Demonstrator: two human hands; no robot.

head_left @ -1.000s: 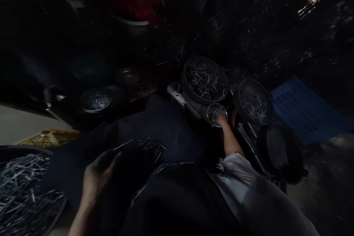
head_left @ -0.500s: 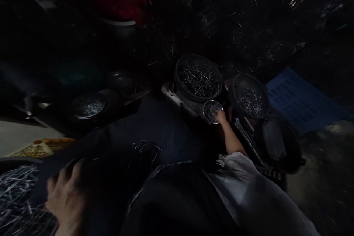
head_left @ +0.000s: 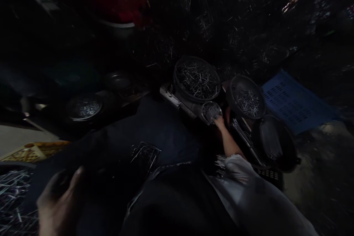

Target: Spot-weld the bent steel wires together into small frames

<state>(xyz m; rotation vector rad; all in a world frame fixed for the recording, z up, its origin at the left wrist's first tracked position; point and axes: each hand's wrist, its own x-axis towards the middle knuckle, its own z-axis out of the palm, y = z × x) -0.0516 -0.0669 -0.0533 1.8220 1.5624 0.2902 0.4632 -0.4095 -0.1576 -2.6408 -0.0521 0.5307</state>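
My right hand reaches into a small round bowl at the centre right; its fingers are too dark to make out. Just behind the bowl is a large round tub of thin metal pieces. A smaller tub of similar pieces stands to its right. My left hand is at the lower left over dark cloth, blurred, thumb pointing up, its other fingers in shadow. Several bent wire pieces lie on the dark cloth across my lap.
At the lower left a container of metal pieces sits before a yellow basket. A round dish of small shiny parts is further back. To the right are a blue perforated crate and a black basin with rods.
My left hand has moved slightly left and down and turned, with its thumb now raised. My right hand has shifted slightly toward the near edge of the small bowl.
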